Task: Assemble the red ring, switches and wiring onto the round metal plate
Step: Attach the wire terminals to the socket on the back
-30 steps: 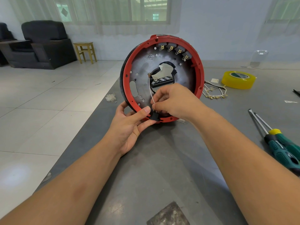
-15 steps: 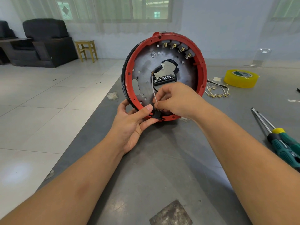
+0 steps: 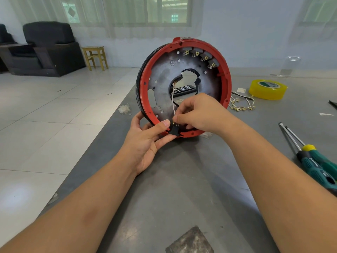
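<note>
Grey metal tabletop [image 3: 182, 179] beside white floor tiles [image 3: 45, 106]; black armchair [image 3: 49, 48] behind. Red-ringed round metal plate [image 3: 164, 73] stands on edge. Left hand [image 3: 145, 137] pinches small black switch [image 3: 174, 131]; right hand [image 3: 200, 112] pinches thin white wire [image 3: 173, 101].

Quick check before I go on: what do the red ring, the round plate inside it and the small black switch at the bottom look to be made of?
Red ring: likely moulded plastic, matte, with uniform colour and cast-in tabs and holes.
Round plate: metal, dull grey with blotchy tarnish and punched holes.
Black switch: probably plastic body with brass-coloured terminals on top; the left hand pinches it, and the right hand holds the white wire.
</note>
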`<move>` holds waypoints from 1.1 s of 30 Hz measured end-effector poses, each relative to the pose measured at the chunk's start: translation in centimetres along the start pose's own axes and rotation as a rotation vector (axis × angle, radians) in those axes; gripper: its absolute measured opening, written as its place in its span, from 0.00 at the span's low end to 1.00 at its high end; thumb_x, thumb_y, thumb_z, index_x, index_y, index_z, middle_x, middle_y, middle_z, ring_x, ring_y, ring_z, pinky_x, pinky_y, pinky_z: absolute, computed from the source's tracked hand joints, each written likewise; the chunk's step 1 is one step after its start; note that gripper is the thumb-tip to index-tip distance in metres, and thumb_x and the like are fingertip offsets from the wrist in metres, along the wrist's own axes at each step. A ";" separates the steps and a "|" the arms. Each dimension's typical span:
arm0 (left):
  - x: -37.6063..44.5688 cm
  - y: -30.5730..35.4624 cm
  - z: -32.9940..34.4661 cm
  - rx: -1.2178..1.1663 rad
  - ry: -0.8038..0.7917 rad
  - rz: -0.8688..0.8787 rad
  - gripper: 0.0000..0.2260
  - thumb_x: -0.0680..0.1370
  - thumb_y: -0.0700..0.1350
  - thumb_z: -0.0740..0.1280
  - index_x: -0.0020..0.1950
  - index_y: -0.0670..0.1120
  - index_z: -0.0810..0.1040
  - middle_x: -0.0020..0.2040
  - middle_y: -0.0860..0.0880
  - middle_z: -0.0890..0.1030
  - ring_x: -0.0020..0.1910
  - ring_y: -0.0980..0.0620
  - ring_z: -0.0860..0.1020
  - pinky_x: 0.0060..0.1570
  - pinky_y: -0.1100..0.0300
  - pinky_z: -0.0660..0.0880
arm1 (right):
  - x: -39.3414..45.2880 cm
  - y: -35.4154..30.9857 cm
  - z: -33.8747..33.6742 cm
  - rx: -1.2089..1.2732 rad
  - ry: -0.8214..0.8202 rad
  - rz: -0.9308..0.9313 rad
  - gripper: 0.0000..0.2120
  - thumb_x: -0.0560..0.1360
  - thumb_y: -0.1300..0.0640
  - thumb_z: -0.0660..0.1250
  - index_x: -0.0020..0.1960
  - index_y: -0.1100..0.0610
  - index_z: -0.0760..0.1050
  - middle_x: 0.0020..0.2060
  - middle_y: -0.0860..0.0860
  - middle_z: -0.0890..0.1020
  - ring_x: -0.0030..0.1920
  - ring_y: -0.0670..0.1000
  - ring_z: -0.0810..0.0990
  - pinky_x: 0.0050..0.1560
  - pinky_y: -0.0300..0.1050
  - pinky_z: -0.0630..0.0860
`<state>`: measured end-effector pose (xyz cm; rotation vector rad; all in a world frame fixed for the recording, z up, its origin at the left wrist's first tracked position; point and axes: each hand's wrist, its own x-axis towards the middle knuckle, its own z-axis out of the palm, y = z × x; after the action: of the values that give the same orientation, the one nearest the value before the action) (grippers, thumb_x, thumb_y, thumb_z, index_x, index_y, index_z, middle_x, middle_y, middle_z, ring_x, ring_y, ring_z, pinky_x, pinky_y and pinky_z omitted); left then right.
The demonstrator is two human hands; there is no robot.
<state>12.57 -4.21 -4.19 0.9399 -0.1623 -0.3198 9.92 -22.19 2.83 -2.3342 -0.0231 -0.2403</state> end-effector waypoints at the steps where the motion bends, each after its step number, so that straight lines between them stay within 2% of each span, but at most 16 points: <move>1: 0.0 0.0 0.0 0.001 0.000 0.000 0.38 0.65 0.34 0.79 0.72 0.49 0.69 0.68 0.32 0.78 0.58 0.36 0.85 0.46 0.44 0.85 | 0.0 0.0 0.0 -0.003 0.004 -0.006 0.03 0.73 0.55 0.77 0.41 0.52 0.84 0.34 0.49 0.86 0.28 0.41 0.82 0.27 0.30 0.72; 4: 0.0 0.0 -0.1 0.003 -0.002 -0.003 0.39 0.65 0.34 0.79 0.73 0.49 0.69 0.69 0.32 0.78 0.58 0.36 0.85 0.47 0.44 0.85 | 0.0 -0.1 -0.1 -0.013 0.013 -0.030 0.03 0.73 0.55 0.77 0.41 0.52 0.84 0.35 0.50 0.86 0.29 0.42 0.83 0.29 0.32 0.75; 6: 0.0 0.0 -0.1 0.005 0.000 -0.002 0.39 0.65 0.34 0.79 0.73 0.49 0.69 0.68 0.32 0.78 0.58 0.37 0.85 0.47 0.44 0.85 | 0.0 0.0 0.1 -0.049 0.009 -0.046 0.03 0.73 0.54 0.76 0.41 0.51 0.84 0.36 0.49 0.86 0.33 0.45 0.84 0.37 0.39 0.81; 8: 0.0 0.0 -0.1 0.010 -0.003 0.001 0.39 0.65 0.34 0.79 0.73 0.49 0.69 0.68 0.32 0.78 0.59 0.36 0.85 0.48 0.43 0.85 | 0.0 -0.1 0.2 -0.097 0.013 -0.067 0.03 0.73 0.53 0.76 0.41 0.50 0.84 0.35 0.48 0.86 0.37 0.47 0.84 0.43 0.43 0.82; 13: -0.1 0.0 -0.1 0.012 -0.005 0.007 0.38 0.66 0.34 0.79 0.72 0.48 0.69 0.67 0.31 0.79 0.59 0.35 0.85 0.51 0.38 0.84 | 0.0 -0.4 0.3 -0.193 0.016 -0.090 0.06 0.72 0.52 0.75 0.37 0.49 0.83 0.29 0.46 0.83 0.33 0.45 0.82 0.37 0.39 0.77; 15: -0.1 0.1 -0.1 0.008 -0.003 0.006 0.38 0.66 0.34 0.79 0.73 0.48 0.68 0.67 0.32 0.79 0.59 0.35 0.85 0.54 0.36 0.83 | 0.0 -0.5 0.4 -0.177 0.014 -0.080 0.06 0.73 0.53 0.75 0.38 0.50 0.83 0.30 0.46 0.84 0.33 0.44 0.83 0.36 0.37 0.77; 18: -0.1 0.1 -0.1 -0.003 0.001 0.007 0.37 0.65 0.35 0.79 0.71 0.48 0.70 0.68 0.32 0.79 0.60 0.35 0.84 0.51 0.39 0.84 | -0.1 -0.4 0.5 -0.065 -0.010 -0.045 0.04 0.74 0.55 0.75 0.41 0.52 0.83 0.33 0.50 0.86 0.32 0.45 0.85 0.33 0.33 0.77; 21: -0.1 0.1 0.0 -0.014 0.019 0.002 0.36 0.66 0.35 0.79 0.71 0.48 0.70 0.67 0.33 0.79 0.61 0.35 0.83 0.48 0.43 0.85 | -0.2 -0.5 0.3 0.041 -0.041 -0.016 0.02 0.74 0.57 0.75 0.46 0.53 0.83 0.36 0.50 0.86 0.34 0.46 0.86 0.38 0.36 0.82; 23: -0.1 0.2 0.1 -0.025 0.029 -0.001 0.37 0.66 0.35 0.79 0.72 0.47 0.70 0.67 0.33 0.80 0.61 0.35 0.84 0.47 0.44 0.85 | -0.3 -0.4 0.0 0.082 -0.055 -0.012 0.06 0.74 0.57 0.76 0.50 0.52 0.82 0.38 0.49 0.86 0.35 0.46 0.86 0.41 0.38 0.83; 26: -0.2 0.3 0.3 -0.041 0.041 0.001 0.36 0.65 0.35 0.79 0.71 0.47 0.71 0.64 0.34 0.82 0.58 0.36 0.85 0.44 0.47 0.85 | -0.6 0.1 -0.1 -0.042 0.031 -0.073 0.05 0.75 0.53 0.74 0.51 0.49 0.82 0.40 0.46 0.86 0.37 0.42 0.85 0.43 0.38 0.82; 28: -0.2 0.3 0.4 -0.043 0.044 0.003 0.37 0.65 0.35 0.79 0.72 0.47 0.70 0.64 0.35 0.83 0.58 0.36 0.85 0.43 0.48 0.85 | -0.9 0.3 0.2 -0.117 0.086 -0.116 0.04 0.77 0.51 0.72 0.51 0.47 0.83 0.40 0.43 0.85 0.39 0.38 0.82 0.44 0.34 0.79; 30: -0.2 0.3 0.4 -0.044 0.042 0.010 0.37 0.66 0.35 0.79 0.72 0.47 0.69 0.64 0.35 0.83 0.58 0.37 0.85 0.43 0.48 0.85 | -1.2 0.3 0.8 -0.122 0.113 -0.156 0.05 0.77 0.49 0.71 0.51 0.48 0.83 0.39 0.41 0.84 0.40 0.34 0.80 0.43 0.27 0.73; 33: -0.3 0.3 0.3 -0.035 0.034 0.012 0.38 0.66 0.35 0.79 0.73 0.48 0.69 0.64 0.36 0.83 0.57 0.38 0.86 0.43 0.50 0.85 | -1.3 -0.2 1.8 -0.108 0.208 -0.182 0.05 0.77 0.46 0.72 0.48 0.47 0.83 0.37 0.39 0.83 0.40 0.33 0.79 0.41 0.27 0.72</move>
<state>12.24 -4.18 -3.72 0.9085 -0.1305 -0.2946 8.95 -20.76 1.51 -2.4044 -0.1232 -0.5866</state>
